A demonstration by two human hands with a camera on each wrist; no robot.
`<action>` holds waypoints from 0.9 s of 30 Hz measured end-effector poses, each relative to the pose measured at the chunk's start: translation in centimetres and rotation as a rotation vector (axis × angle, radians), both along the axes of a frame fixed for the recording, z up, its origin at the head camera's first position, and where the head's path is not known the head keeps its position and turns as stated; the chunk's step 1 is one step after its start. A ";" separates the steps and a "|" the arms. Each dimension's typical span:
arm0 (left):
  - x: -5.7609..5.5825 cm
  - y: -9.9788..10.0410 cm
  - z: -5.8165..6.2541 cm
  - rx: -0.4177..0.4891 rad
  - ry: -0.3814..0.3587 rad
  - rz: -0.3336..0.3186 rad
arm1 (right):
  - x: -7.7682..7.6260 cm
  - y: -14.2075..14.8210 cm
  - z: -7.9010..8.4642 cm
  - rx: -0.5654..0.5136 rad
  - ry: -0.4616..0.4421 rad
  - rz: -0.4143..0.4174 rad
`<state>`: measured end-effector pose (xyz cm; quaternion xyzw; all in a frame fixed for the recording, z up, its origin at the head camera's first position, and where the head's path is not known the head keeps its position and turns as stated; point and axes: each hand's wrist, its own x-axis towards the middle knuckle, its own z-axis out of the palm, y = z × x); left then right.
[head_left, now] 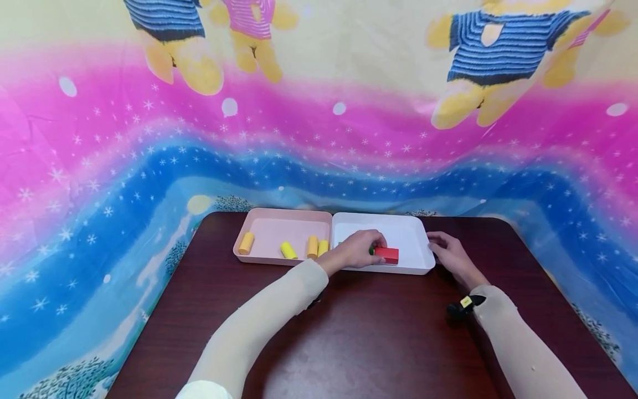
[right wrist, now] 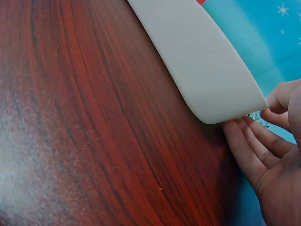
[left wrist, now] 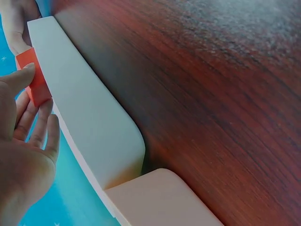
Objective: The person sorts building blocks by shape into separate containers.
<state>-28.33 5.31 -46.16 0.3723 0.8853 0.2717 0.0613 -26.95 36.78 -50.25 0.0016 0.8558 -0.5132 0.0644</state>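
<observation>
My left hand (head_left: pixel 360 249) pinches a red block (head_left: pixel 386 255) between thumb and fingers, over the near side of the white tray (head_left: pixel 413 227). In the left wrist view the red block (left wrist: pixel 34 77) shows just past the tray's rim, with the thumb on one face and fingertips on another. Bits of green (head_left: pixel 371 250) peek out beside the left hand, mostly hidden by it. My right hand (head_left: pixel 452 256) is at the tray's right end. Seen from the right wrist, its thumb is at the rim and its fingers (right wrist: pixel 240 143) lie against the outer wall.
A pink tray (head_left: pixel 269 219) adjoins the white one on the left, holding several yellow and orange cylinders (head_left: pixel 246 244). Both trays stand at the far edge of the dark wooden table (head_left: pixel 359 338). Behind hangs a patterned cloth (head_left: pixel 319 155).
</observation>
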 end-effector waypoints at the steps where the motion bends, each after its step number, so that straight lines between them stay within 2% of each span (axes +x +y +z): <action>1: 0.0 0.0 0.0 -0.002 -0.002 0.001 | 0.0 0.0 0.0 0.000 0.000 0.000; 13: -0.2 0.1 0.0 0.008 -0.029 0.019 | 0.2 -0.1 0.0 -0.017 0.018 0.009; 27: -0.1 -0.3 -0.1 0.019 -0.096 0.046 | 0.1 0.0 -0.4 -0.002 0.028 -0.008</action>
